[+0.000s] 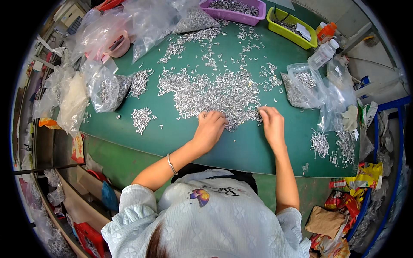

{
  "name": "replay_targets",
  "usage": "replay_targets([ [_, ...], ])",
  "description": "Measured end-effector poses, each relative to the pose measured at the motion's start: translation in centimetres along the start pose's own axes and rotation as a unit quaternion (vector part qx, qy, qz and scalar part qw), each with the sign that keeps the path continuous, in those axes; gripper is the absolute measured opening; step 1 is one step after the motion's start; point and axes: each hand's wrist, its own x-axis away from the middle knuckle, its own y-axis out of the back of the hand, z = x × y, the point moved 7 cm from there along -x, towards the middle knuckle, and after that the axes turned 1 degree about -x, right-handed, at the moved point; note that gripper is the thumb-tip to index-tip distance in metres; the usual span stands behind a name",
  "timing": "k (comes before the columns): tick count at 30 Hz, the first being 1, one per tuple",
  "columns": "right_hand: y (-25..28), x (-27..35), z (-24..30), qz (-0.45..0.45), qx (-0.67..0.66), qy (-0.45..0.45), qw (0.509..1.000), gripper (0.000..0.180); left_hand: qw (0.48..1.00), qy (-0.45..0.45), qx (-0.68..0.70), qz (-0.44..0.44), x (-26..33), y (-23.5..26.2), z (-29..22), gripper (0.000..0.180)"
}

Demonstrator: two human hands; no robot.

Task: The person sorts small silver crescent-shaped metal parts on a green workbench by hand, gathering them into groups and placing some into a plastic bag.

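Observation:
A wide heap of small silvery metal hook-shaped parts (211,88) is spread over a green table (249,146). My left hand (209,129) lies palm down at the near edge of the heap, fingers curled onto the parts. My right hand (271,122) rests beside it, fingertips pinched into the parts at the heap's right edge. Whether either hand actually holds a part is hidden by the fingers. A thin bracelet (171,164) circles my left wrist.
Clear plastic bags of parts sit at left (107,88) and right (303,84). A purple tray (234,10) and a yellow-green tray (291,26) stand at the back, next to a white bottle (323,53). Small separate piles (142,118) (320,144) lie aside. Snack wrappers (348,202) lie at lower right.

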Motion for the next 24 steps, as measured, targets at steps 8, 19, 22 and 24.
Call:
replay_targets([
  [8,-1.2,0.8,1.4,-0.006,0.138,0.041,0.99,0.016,0.976,0.127,0.162,-0.077,-1.0,2.2,2.1,0.012],
  [19,-0.3,1.6,-1.1,-0.001,-0.583,-0.239,0.777,0.017,0.664,0.366,0.643,-0.108,2.0,0.1,6.4,0.02],
  [22,-2.7,3.3,-0.6,0.078,-0.547,-0.272,0.788,0.017,0.624,0.345,0.69,-0.122,3.1,-0.4,6.3,0.026],
  [24,-3.4,3.8,1.7,0.132,-0.248,-0.158,0.947,0.014,0.848,0.31,0.423,-0.083,3.0,0.6,5.2,0.03],
])
